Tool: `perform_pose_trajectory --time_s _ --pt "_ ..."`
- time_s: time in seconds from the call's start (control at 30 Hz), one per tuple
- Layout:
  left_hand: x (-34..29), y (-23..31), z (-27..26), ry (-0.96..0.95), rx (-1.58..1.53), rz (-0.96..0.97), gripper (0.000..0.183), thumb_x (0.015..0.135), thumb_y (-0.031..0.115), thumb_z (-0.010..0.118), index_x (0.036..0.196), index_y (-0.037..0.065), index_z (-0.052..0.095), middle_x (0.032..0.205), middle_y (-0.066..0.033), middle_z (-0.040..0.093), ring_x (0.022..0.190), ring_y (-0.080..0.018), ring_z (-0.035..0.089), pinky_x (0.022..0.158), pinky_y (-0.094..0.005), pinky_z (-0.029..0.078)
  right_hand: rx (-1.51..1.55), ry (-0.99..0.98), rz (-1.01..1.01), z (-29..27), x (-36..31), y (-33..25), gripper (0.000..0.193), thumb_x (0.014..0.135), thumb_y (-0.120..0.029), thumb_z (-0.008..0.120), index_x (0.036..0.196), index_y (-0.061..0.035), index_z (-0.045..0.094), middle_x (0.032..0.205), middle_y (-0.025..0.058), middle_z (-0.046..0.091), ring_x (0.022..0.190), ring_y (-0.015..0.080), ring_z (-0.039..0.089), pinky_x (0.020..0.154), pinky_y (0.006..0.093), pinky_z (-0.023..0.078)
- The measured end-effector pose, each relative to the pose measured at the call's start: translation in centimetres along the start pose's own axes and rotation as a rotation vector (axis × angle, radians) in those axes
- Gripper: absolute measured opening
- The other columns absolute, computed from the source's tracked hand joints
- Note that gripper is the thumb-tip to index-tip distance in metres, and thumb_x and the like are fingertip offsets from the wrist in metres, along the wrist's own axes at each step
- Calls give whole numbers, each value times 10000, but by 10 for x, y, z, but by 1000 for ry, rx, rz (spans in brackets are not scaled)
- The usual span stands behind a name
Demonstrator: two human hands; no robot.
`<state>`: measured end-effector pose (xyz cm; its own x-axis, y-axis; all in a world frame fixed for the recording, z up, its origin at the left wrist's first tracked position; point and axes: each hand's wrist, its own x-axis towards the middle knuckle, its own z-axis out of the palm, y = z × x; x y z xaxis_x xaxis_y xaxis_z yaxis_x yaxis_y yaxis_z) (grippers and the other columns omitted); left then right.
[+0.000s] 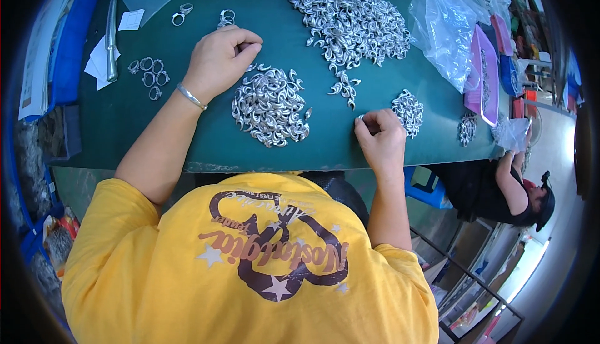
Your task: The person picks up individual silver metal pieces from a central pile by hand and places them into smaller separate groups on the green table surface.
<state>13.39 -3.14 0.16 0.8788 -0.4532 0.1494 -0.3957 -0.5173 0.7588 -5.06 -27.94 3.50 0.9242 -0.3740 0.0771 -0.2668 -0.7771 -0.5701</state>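
My left hand (219, 59) hovers beyond the near pile of small curved silver metal pieces (272, 106). Its fingers are curled in, and whatever may be in them is hidden. Just past its knuckles lie a few silver rings (227, 16). On the right, my right hand (382, 136) rests low over the table with thumb and forefinger pinched. A bit of silver shows at its fingertips, too small to name. Beside that hand is a smaller heap of silver pieces (407, 113). A short trail of curved pieces (345, 88) lies between it and the large far pile (350, 16).
Several rings (150, 75) lie at the left, near a tapered metal rod (112, 31) and white paper slips (98, 63). Clear plastic bags (444, 25) and a pink basket (482, 72) stand at the right. A person in black (494, 184) works past the right table edge.
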Motion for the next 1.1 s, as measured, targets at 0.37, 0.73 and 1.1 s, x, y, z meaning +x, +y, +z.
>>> perform_pose_trajectory --time_s 0.37,0.73,1.1 --pt "0 2 1 11 -10 6 130 860 129 684 950 50 733 807 -47 636 617 -139 543 593 -272 443 63 56 -247 18 15 -5 117 768 45 694 868 5 649 899 147 637 828 329 625 734 380 520" --pt "0 1 1 11 9 5 131 862 134 683 952 54 734 816 -45 641 630 -137 550 593 -270 446 90 -4 -193 4 12 -3 110 780 -3 715 858 -13 639 876 124 633 789 297 622 680 364 511" --pt "1 1 0 -16 13 -3 142 866 141 683 968 57 736 831 -45 655 645 -134 564 601 -268 452 93 -2 -67 -6 9 11 126 764 45 701 856 -2 629 888 130 640 820 305 635 714 356 526"
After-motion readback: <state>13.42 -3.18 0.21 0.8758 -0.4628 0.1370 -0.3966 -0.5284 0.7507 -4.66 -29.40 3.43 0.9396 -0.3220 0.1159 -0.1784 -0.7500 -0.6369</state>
